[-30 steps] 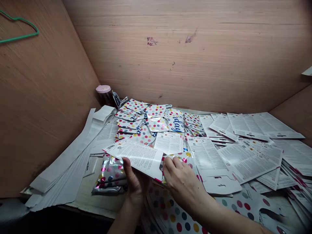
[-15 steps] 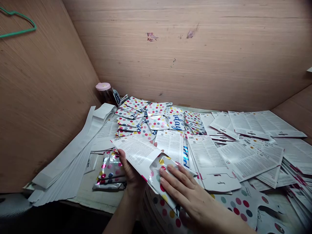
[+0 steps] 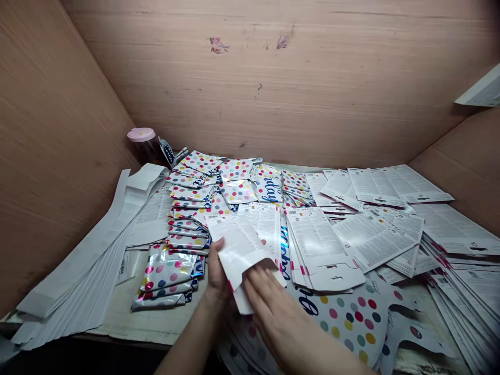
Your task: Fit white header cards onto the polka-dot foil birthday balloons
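My left hand [image 3: 219, 268] is closed round the side of a white printed cardboard sleeve [image 3: 234, 237], thumb on top, and holds it tilted above the table. My right hand [image 3: 275, 304] lies flat with its fingers stretched out, their tips inside the sleeve's open end. The fingertips and whatever lies inside the sleeve are hidden. Below both hands is a stack of large polka-dot foil sheets [image 3: 351, 325]. To the left of my left hand, folded polka-dot foil packets [image 3: 167, 268] are piled up.
More folded dotted packets [image 3: 236, 191] stand in rows at the back. Printed sleeves [image 3: 324, 247] lie in overlapping piles to the right. Long white paper strips [image 3: 97, 250] fan out at left. A pink-lidded jar [image 3: 141, 135] stands in the back left corner. Wooden panels [image 3: 253, 120] enclose the table.
The dotted packet that showed at the sleeve's mouth is out of sight. My right fingers have moved from lying on it to inside the opening. The view has shifted to the right.
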A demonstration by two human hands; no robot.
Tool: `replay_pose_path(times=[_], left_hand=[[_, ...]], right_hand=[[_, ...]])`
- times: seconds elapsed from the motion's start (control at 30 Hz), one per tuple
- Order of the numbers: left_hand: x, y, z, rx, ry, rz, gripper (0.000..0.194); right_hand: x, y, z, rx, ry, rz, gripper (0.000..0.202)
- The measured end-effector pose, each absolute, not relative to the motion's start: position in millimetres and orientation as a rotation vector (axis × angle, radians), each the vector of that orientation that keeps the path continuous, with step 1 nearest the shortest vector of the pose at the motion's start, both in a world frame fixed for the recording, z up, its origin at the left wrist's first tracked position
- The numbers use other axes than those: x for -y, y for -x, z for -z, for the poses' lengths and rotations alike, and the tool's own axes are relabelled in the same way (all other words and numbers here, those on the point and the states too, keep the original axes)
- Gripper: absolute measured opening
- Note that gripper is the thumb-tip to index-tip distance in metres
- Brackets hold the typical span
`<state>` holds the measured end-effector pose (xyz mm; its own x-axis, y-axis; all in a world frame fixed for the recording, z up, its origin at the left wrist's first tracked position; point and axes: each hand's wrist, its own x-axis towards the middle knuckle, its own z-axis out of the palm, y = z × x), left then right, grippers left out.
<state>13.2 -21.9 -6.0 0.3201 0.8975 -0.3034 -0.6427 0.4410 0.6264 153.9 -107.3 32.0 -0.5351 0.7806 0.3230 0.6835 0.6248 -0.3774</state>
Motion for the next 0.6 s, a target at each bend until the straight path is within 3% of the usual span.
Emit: replay_pose_path(times=[0.1,0.23,0.3,0.43,0.47,0.6], left_hand=[[4.4,-3.6,16.7,-0.883,-0.645,-1.037,0.049],[11.2,-5.8,30.3,-0.987,-0.843,-1.147,0.068],[19.0,-3.0,33.8,-1.091,-1.247,-1.18,0.067],[30.6,18.1,34.9,-0.823,-2.156,-0.726,0.045],[32.8,23.9,34.7,-0.743,-2.229,-0.599,0.047],[40.3,35.9,35.4,-0.721,-2.331,-0.32,0.089]], right_hand=[[119.3,-178.5,-30.5,2.188,1.216,-0.443,0.037],[97.1,-195.9,6.3,1.819,1.44,-0.38,0.023],[85.7,-196.8,27.8,1.827,1.454,-0.4,0.018],[88.0,-190.6,46.6,1.847,1.499,-0.381,0.016],[92.5,-187.7,47.1,1.851,1.503,-0.376,0.017],[109.3,-172.9,48.3,1.788,1.533,-0.333,0.019]])
